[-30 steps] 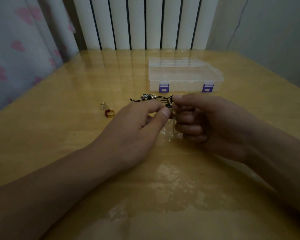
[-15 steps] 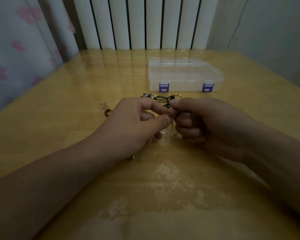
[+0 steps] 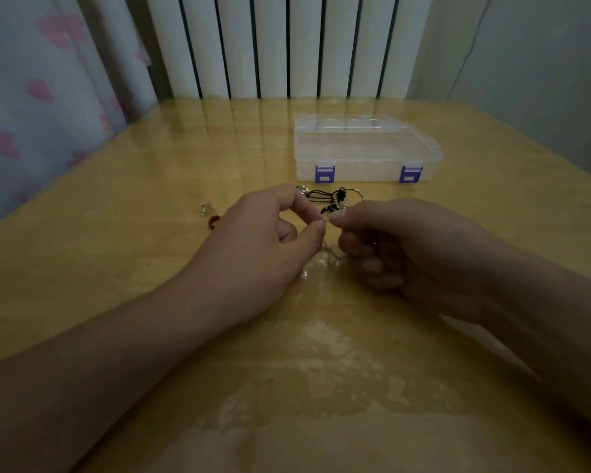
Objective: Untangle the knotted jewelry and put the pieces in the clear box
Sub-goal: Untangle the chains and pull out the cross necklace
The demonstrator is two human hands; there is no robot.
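A tangle of jewelry (image 3: 331, 199), black cords with small metal charms and a thin chain, lies on the wooden table just behind my hands. My left hand (image 3: 267, 244) pinches part of it between thumb and forefinger. My right hand (image 3: 400, 244) faces it, fingers curled, pinching the tangle at its thumb tip. A thin chain hangs down between the two hands. The clear box (image 3: 365, 148) with two purple latches sits closed beyond the tangle.
A red ring (image 3: 214, 222) and a small silver piece (image 3: 205, 208) lie left of my left hand. White radiator (image 3: 287, 46) panels stand behind the table, a heart-patterned curtain (image 3: 41, 97) on the left, a grey wall on the right.
Both hands have drawn slightly apart and toward me, the left hand's pinch shifting lower, so more of the black cords shows behind the fingers. The red ring is partly covered by the left hand.
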